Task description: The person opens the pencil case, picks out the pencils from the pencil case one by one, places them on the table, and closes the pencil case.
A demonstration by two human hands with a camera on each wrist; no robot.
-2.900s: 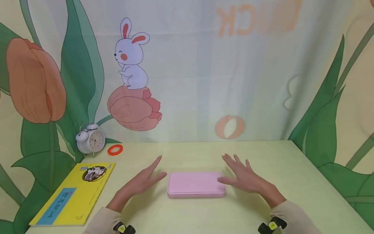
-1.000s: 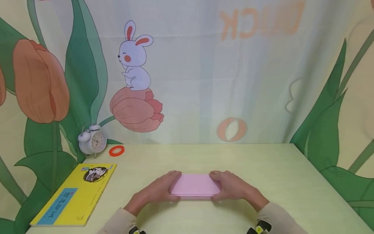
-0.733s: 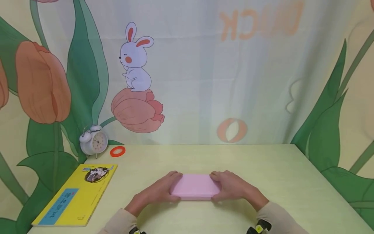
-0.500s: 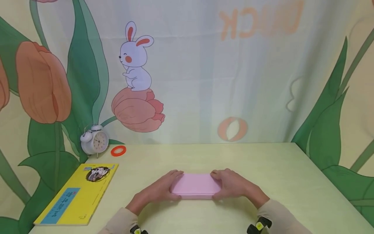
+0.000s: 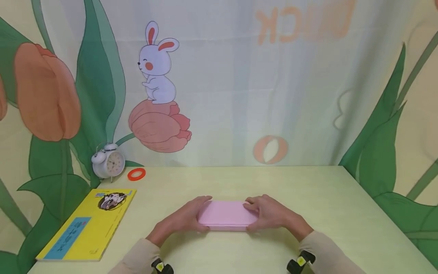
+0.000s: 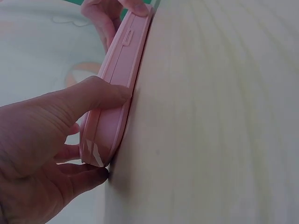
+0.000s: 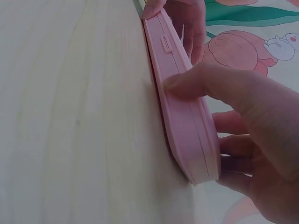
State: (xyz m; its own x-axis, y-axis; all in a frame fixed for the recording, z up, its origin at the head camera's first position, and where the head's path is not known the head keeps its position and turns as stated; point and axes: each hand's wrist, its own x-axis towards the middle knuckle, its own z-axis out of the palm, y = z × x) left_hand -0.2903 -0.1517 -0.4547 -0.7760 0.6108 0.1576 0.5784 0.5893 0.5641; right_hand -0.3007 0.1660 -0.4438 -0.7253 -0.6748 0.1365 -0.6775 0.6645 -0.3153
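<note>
A flat pink pencil case [image 5: 227, 214], closed, lies on the table with its long side toward me. My left hand [image 5: 186, 216] grips its left end and my right hand [image 5: 275, 214] its right end. In the left wrist view, the left thumb [image 6: 105, 94] presses on the front side of the case, with the other fingers round the end and behind. The right wrist view shows the right thumb [image 7: 187, 86] on the front side too, near a small clasp [image 7: 166, 44], and the right fingers behind the end.
A yellow book [image 5: 85, 228] lies at the left edge of the table [image 5: 342, 213]. Behind it are a white alarm clock [image 5: 108, 161] and a red ring [image 5: 136, 174]. A printed curtain [image 5: 219, 87] hangs along the back.
Earlier my hands were spread at either side of the pencil case, the right thumb over its corner. Both then moved in and took hold of its ends; since then they have barely shifted.
</note>
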